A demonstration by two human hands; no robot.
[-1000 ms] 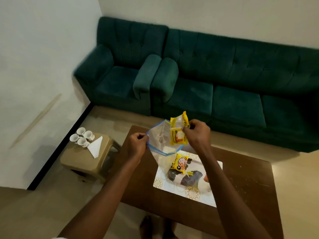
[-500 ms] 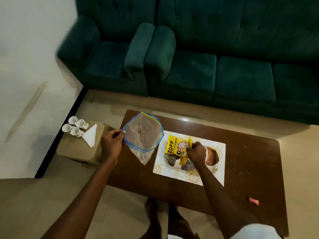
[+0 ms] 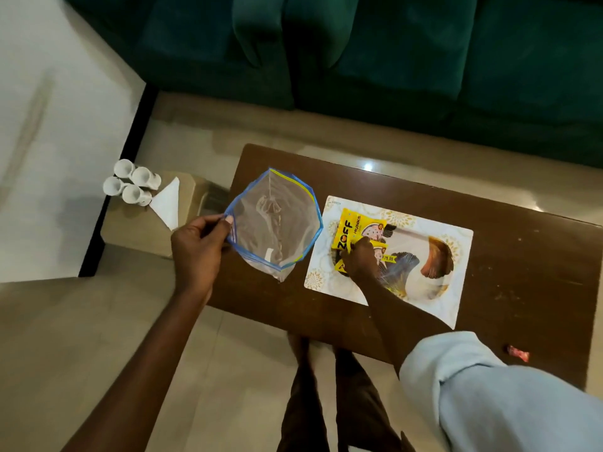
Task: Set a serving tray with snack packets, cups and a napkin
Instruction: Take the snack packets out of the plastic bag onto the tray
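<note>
Head camera view, looking down: the right hand [image 3: 359, 260] is pressing a second yellow snack packet [image 3: 378, 252] down onto the tray [image 3: 456, 256], fingers closed on it, so that it is lying partly over the first yellow packet [image 3: 350, 231] already resting at the tray's left end. A second ago this packet was being lifted high out of the clear zip bag [image 3: 274, 223]; half a second ago the hand was just arriving at the tray; now the packet is touching down, though the fingers are not yet letting go. The left hand [image 3: 199, 246] is pinching the blue rim of the zip bag between thumb and fingers and is still holding it open above the left part of the brown coffee table [image 3: 522, 282]. The bag is looking nearly empty, with only a faint clear shape inside that is too blurred to identify. That is putting 2 packets on the tray, so the snack part of the task is probably well along. Further out, on a low beige stool [image 3: 137, 230] to the left of the table, 4 white cups [image 3: 132, 185] are standing together with a folded white napkin [image 3: 168, 207] just beside them, all untouched and well apart from the tray. A small red wrapper [image 3: 518, 353] is lying near the table's right front edge.
</note>
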